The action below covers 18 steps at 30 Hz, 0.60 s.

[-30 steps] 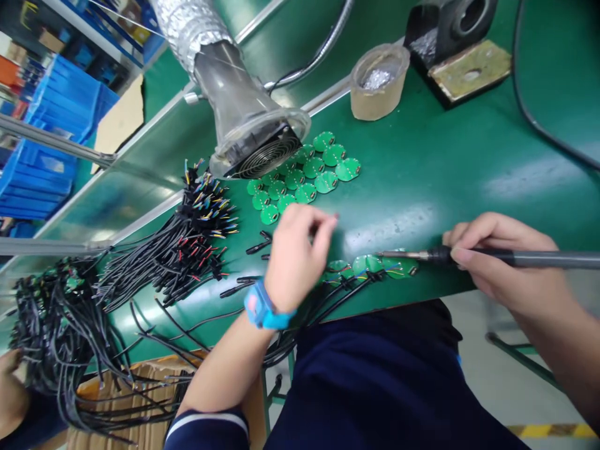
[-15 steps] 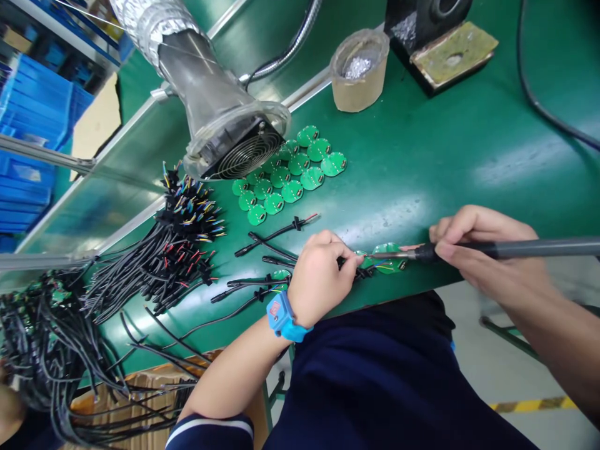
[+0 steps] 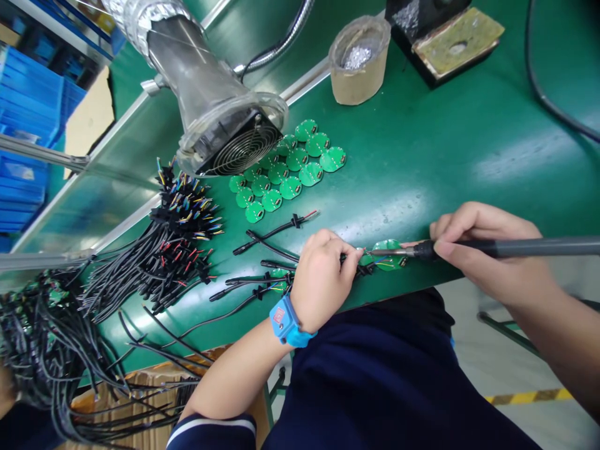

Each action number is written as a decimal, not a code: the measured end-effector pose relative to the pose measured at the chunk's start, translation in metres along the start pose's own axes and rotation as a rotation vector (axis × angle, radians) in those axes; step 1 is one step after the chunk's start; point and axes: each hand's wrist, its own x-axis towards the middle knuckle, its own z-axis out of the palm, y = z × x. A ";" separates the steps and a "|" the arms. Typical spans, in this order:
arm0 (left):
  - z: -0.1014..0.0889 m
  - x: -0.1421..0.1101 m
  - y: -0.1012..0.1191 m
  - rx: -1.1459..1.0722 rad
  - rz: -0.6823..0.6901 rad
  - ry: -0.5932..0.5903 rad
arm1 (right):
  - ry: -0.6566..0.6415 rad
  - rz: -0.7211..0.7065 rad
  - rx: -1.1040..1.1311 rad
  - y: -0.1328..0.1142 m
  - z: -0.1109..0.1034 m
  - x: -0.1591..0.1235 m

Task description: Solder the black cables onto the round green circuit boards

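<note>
My right hand [image 3: 487, 256] grips a grey soldering iron [image 3: 515, 248] like a pen. Its tip rests on a small round green circuit board [image 3: 387, 256] near the front edge of the green bench. My left hand [image 3: 321, 275], with a blue wrist strap [image 3: 285, 322], is closed in a pinch on a black cable at that board, right by the iron's tip. More wired boards [image 3: 280, 274] lie just left of my left hand.
Several bare green boards [image 3: 288, 170] lie in rows under a clear fume duct [image 3: 220, 119]. A bundle of black cables [image 3: 173, 250] fans out at left. A tub of solder scraps [image 3: 359, 59] and an iron stand [image 3: 445, 37] sit at the back.
My left hand came down from the middle of the bench and pinched the cable by the board. The iron's tip shifted slightly left onto the board. The view drifted a little.
</note>
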 end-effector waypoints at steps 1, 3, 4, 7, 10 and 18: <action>0.000 0.000 0.000 0.009 0.000 0.005 | -0.001 -0.003 -0.005 0.000 0.000 0.000; 0.001 0.000 0.001 0.028 -0.001 0.011 | 0.001 -0.005 -0.007 -0.001 0.000 0.000; 0.001 0.000 0.001 0.035 -0.002 0.011 | 0.004 -0.004 -0.001 -0.001 0.000 0.000; 0.001 0.000 0.001 0.041 0.000 0.006 | 0.015 0.006 0.013 -0.002 0.000 0.000; 0.001 -0.001 0.001 0.037 -0.003 0.009 | 0.030 0.017 0.016 -0.002 0.000 0.001; 0.001 0.000 0.001 0.054 -0.009 0.008 | 0.029 0.014 -0.015 -0.002 0.001 0.000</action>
